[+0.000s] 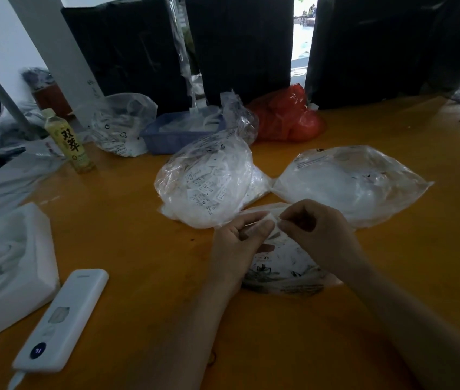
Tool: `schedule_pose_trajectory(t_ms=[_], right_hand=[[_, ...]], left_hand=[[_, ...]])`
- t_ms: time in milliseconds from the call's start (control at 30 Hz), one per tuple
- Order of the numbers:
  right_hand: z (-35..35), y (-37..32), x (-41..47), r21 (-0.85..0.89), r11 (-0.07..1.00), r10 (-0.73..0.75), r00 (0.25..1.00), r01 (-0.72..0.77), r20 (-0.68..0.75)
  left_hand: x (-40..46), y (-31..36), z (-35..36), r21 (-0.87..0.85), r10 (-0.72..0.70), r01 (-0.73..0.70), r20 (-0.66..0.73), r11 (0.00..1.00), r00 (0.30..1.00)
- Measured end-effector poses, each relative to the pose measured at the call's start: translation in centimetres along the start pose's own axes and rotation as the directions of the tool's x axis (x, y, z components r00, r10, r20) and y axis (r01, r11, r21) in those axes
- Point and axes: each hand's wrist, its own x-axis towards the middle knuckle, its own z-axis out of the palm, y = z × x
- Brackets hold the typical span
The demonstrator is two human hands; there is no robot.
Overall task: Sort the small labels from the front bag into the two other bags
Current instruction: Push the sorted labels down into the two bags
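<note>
Labels [275, 220]: a small white pinch of them is held between both hands, just above the mouth of the front bag [285, 266], which lies on the orange bench [139, 235] directly before the person. Left hand [240, 237]: fingers curled, thumb and forefinger nipping the left end of the white piece. Right hand [316, 223]: fingers curled likewise, pinching the right end. Whether one label or several stuck together is held cannot be told; the print is too small to read.

Receiving bags: the left bag [206, 187] sits just beyond the hands, rounded and well filled, with printed labels showing through its film. The right bag [355, 184] lies beside it, to the right, its contents a white mass without legible detail. Neither bag's opening can be made out from this view.

Judged step: separating and reading a label before assigning it. Recommended practice: peel the pieces apart with the fingertips only, turn the printed face upward to confirm the size mark, and release one hand only once a single label is isolated. Keep the front bag's mouth under the hands so any dropped piece falls back in.

Other items noted: a white remote-like device [63, 319] at the near left, a drink bottle [68, 142], a blue tray [178, 130], a red bag [288, 116].
</note>
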Motion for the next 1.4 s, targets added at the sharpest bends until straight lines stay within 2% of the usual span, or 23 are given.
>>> schedule_pose_trajectory(t_ms=[167,233,300,333,400,467,500,567,633,700,767,867,933,1000,1033,1100,1133,1167,1233,1300,1333,1400], right_hand=[[-0.6,-0.2,0.3,0.115,0.993,0.023,0.995,-0.012,-0.095],[-1.1,-0.2,0.5,0.109,0.994,0.011,0.988,0.006,-0.153],[-2.0,0.0,1.0,0.049,0.998,-0.028,0.961,0.043,-0.274],[-2.6,0.2,1.4,-0.013,0.998,-0.06,0.935,0.059,-0.35],[-4.0,1.4,2.4,-0.186,0.982,-0.114,0.886,0.032,-0.449],[-5.1,3.4,3.6,-0.339,0.933,-0.044,0.898,-0.12,-0.438],[-5.5,4.3,4.2,-0.408,0.89,0.03,0.921,-0.202,-0.389],[-5.5,5.8,4.7,-0.526,0.807,0.161,0.957,-0.269,-0.243],[-5.0,6.6,4.8,-0.613,0.746,0.232,0.964,-0.26,-0.127],[-4.7,7.1,4.8,-0.661,0.715,0.221,0.971,-0.227,-0.095],[-4.7,7.3,4.9,-0.668,0.708,0.194,0.972,-0.23,-0.13],[-5.0,7.3,4.7,-0.642,0.724,0.161,0.967,-0.253,-0.2],[-5.3,6.8,4.5,-0.629,0.74,0.101,0.964,-0.239,-0.248],[-5.7,6.2,4.4,-0.621,0.752,0.023,0.95,-0.223,-0.312],[-6.0,5.9,4.4,-0.614,0.759,-0.009,0.94,-0.216,-0.341],[-6.3,5.3,4.4,-0.572,0.796,-0.05,0.92,-0.199,-0.389],[-6.3,4.9,4.3,-0.534,0.829,-0.075,0.912,-0.168,-0.404],[-6.0,4.3,4.1,-0.485,0.868,-0.115,0.906,-0.107,-0.407],[-5.2,3.0,3.5,-0.371,0.926,-0.215,0.904,0.069,-0.369],[-4.0,1.7,2.8,-0.359,0.9,-0.349,0.902,0.247,-0.254],[-3.3,1.2,2.4,-0.392,0.863,-0.408,0.898,0.319,-0.168],[-2.1,0.7,2.0,-0.449,0.787,-0.476,0.879,0.422,-0.008]], left_hand=[[0.0,0.4,-0.2,0.096,0.044,-0.036,-0.085,0.995,0.995],[-0.2,1.0,-0.2,0.161,0.099,-0.084,-0.092,0.983,0.991],[-0.2,2.1,-0.7,0.255,0.183,-0.144,-0.137,0.956,0.974],[0.2,2.8,-1.2,0.323,0.253,-0.185,-0.183,0.928,0.95],[1.7,4.5,-2.9,0.482,0.42,-0.246,-0.295,0.841,0.858],[3.9,6.2,-5.0,0.683,0.546,-0.188,-0.356,0.706,0.759],[5.0,6.9,-5.8,0.772,0.565,-0.116,-0.345,0.625,0.749],[7.2,7.2,-7.0,0.883,0.493,0.002,-0.264,0.47,0.829],[8.6,6.6,-7.1,0.948,0.334,0.041,-0.151,0.314,0.93],[9.1,5.8,-6.5,0.988,0.223,0.024,-0.058,0.15,0.973],[9.0,5.3,-6.1,0.996,0.187,0.021,-0.036,0.086,0.982],[8.6,5.3,-5.8,0.994,0.152,0.008,-0.025,0.111,0.988],[8.0,5.5,-5.7,0.993,0.23,0.028,-0.054,0.117,0.972],[7.0,5.9,-5.3,0.982,0.415,0.028,-0.103,0.185,0.904],[6.3,6.0,-4.9,0.971,0.526,-0.023,-0.109,0.237,0.843],[4.8,5.9,-3.6,0.924,0.685,-0.209,-0.074,0.321,0.725],[4.0,5.6,-2.7,0.876,0.702,-0.309,-0.046,0.37,0.71],[3.1,5.4,-1.7,0.81,0.676,-0.388,-0.016,0.441,0.736],[1.5,4.6,0.0,0.667,0.51,-0.409,0.051,0.622,0.858],[0.3,3.4,1.1,0.512,0.253,-0.276,0.115,0.813,0.96],[0.0,2.9,1.4,0.409,0.134,-0.181,0.143,0.894,0.981],[-0.1,2.1,1.5,0.223,-0.009,-0.036,0.196,0.974,0.98]])
